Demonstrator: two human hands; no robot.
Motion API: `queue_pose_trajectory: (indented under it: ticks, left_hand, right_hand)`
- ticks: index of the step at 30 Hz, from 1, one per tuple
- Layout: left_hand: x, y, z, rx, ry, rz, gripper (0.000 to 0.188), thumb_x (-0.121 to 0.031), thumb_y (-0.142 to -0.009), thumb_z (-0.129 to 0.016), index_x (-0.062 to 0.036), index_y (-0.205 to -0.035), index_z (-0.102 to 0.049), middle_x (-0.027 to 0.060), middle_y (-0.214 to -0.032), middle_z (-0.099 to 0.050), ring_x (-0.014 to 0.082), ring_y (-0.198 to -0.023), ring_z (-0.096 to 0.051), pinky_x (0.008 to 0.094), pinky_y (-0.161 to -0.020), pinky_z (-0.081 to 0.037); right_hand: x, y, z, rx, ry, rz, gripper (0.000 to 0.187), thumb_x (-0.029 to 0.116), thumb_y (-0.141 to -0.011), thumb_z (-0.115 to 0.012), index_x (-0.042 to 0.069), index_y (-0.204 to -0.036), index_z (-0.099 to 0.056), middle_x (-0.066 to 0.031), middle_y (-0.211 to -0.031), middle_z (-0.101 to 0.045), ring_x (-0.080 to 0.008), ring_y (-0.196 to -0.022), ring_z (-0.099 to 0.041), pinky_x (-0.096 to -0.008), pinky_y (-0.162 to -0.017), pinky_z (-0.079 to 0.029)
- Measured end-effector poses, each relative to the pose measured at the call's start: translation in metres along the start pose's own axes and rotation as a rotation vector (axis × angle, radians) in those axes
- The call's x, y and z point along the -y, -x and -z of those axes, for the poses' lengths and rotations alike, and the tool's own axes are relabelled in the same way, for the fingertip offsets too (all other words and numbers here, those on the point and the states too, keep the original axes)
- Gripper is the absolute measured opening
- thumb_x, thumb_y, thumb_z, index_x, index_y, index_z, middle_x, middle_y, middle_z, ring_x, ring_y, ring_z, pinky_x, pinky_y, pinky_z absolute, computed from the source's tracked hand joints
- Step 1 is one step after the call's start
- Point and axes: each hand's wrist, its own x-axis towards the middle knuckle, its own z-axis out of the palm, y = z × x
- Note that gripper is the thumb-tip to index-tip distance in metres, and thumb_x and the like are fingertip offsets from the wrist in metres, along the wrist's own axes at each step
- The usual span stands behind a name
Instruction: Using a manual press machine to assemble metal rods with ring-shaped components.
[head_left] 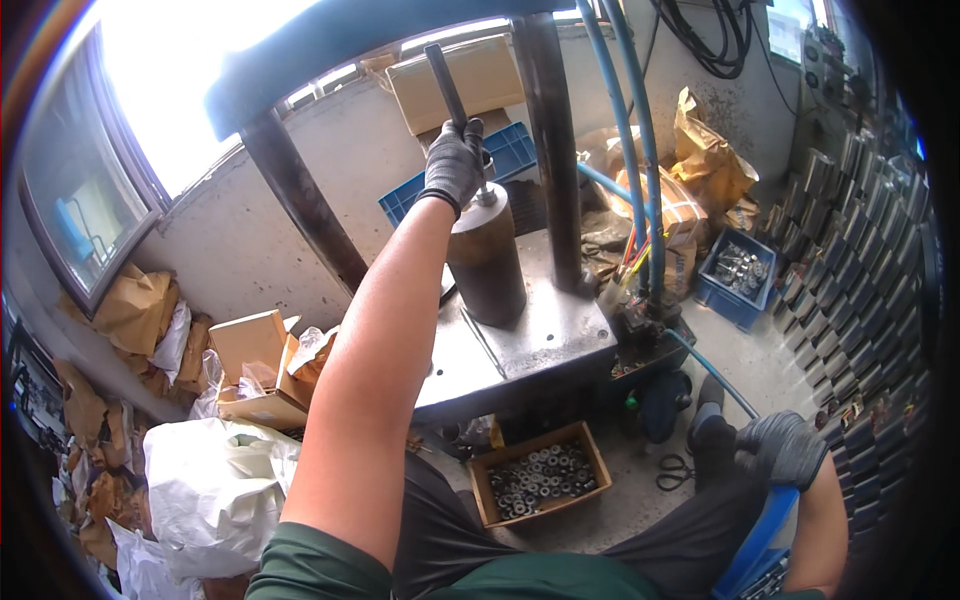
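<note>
My left hand [455, 165], in a grey knitted glove with a dark cuff, is closed around a dark metal rod [445, 85] that sticks up above the fist. Just below it stands a dark metal cylinder [487, 260], upright on the press's steel table, with a threaded stud and nut [487, 195] on its top face. At the lower right, my right hand [785, 447], gloved too, is beside my knee with its fingers curled. Whatever those fingers may hold is hidden.
Dark columns [552, 150] of the press frame flank the steel table [560, 335]. Under it sits a box of metal rings [540, 480]. Blue hoses [640, 150] hang right. Stacked metal tubes [850, 270] line the right wall; a blue bin of parts [737, 275] is nearby.
</note>
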Motion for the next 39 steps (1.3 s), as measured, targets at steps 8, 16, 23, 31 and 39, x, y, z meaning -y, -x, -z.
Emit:
queue_pose_trajectory:
  ticks: [8, 16, 23, 31, 39]
  left_hand:
    - [-0.008, 0.004, 0.001, 0.018, 0.045, 0.038, 0.039, -0.038, -0.110, -0.052, -0.0034, -0.127, -0.059, 0.0063, -0.075, -0.065, 0.0181, -0.068, -0.066, 0.0371, -0.065, -0.055]
    - [0.004, -0.004, -0.002, -0.017, 0.021, 0.008, 0.040, -0.040, -0.110, -0.051, -0.0042, -0.126, -0.059, 0.0084, -0.076, -0.067, 0.0199, -0.070, -0.068, 0.0381, -0.069, -0.055]
    - [0.005, -0.004, -0.002, -0.002, -0.017, 0.006, 0.042, -0.042, -0.110, -0.050, -0.0041, -0.127, -0.060, 0.0086, -0.077, -0.069, 0.0202, -0.072, -0.069, 0.0380, -0.071, -0.055]
    - [0.006, -0.002, -0.003, -0.025, -0.025, -0.002, 0.044, -0.042, -0.110, -0.052, -0.0035, -0.128, -0.060, 0.0095, -0.078, -0.071, 0.0208, -0.074, -0.071, 0.0380, -0.073, -0.056]
    - [0.012, -0.003, -0.008, -0.030, -0.001, -0.018, 0.044, -0.043, -0.109, -0.051, -0.0035, -0.128, -0.061, 0.0102, -0.079, -0.072, 0.0215, -0.075, -0.072, 0.0389, -0.074, -0.056]
  right_hand:
    - [0.014, -0.002, 0.008, 0.052, 0.020, -0.096, 0.026, 0.036, -0.085, -0.071, 0.010, -0.089, -0.078, -0.0153, -0.079, -0.072, -0.0371, -0.079, -0.072, -0.0470, -0.076, -0.058]
    - [0.010, -0.009, 0.031, -0.008, -0.086, -0.078, 0.026, 0.031, -0.085, -0.070, 0.011, -0.099, -0.080, -0.0167, -0.090, -0.075, -0.0377, -0.086, -0.073, -0.0452, -0.082, -0.059]
    - [0.004, -0.007, 0.022, 0.012, -0.077, -0.047, 0.029, 0.027, -0.085, -0.069, 0.010, -0.107, -0.079, -0.0163, -0.095, -0.076, -0.0365, -0.091, -0.074, -0.0445, -0.085, -0.059]
    - [0.008, -0.014, 0.033, -0.125, -0.180, -0.086, 0.028, 0.024, -0.084, -0.071, 0.008, -0.106, -0.079, -0.0182, -0.094, -0.075, -0.0368, -0.089, -0.073, -0.0438, -0.084, -0.059]
    - [0.000, -0.005, 0.022, -0.074, -0.189, -0.024, 0.024, 0.020, -0.087, -0.071, 0.005, -0.104, -0.078, -0.0182, -0.093, -0.075, -0.0344, -0.087, -0.074, -0.0433, -0.080, -0.059]
